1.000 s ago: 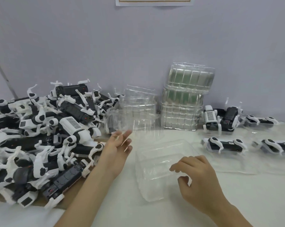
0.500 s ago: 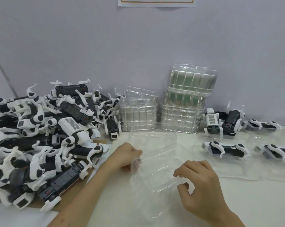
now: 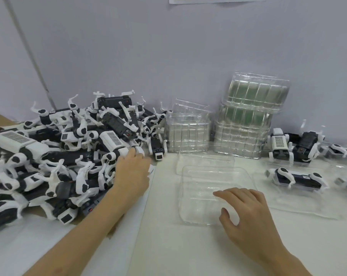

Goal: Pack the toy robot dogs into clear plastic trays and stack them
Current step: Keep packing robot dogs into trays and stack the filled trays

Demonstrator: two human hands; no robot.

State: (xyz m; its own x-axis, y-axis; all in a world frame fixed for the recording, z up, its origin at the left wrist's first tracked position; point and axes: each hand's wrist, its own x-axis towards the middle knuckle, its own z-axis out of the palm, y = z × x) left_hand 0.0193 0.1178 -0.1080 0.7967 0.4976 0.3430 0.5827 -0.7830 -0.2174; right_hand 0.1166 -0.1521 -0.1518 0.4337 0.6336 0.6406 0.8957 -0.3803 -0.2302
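Since half a second ago the left hand (image 3: 131, 174) has left the clear tray (image 3: 204, 188) and reached into the heap of toy robot dogs (image 3: 69, 156) at the left of the white counter (image 3: 168, 251); its fingers (image 3: 138, 154) curl over a white-and-black dog at the heap's near edge, though whether they grip it cannot be told. The tray now lies flat and empty on the counter, a second empty tray (image 3: 206, 159) just behind it. The right hand (image 3: 246, 214) rests on the tray's near right corner, fingers spread and released. Stacks of empty trays (image 3: 246, 116) stand against the wall. Packed dogs (image 3: 296, 177) lie to the right.
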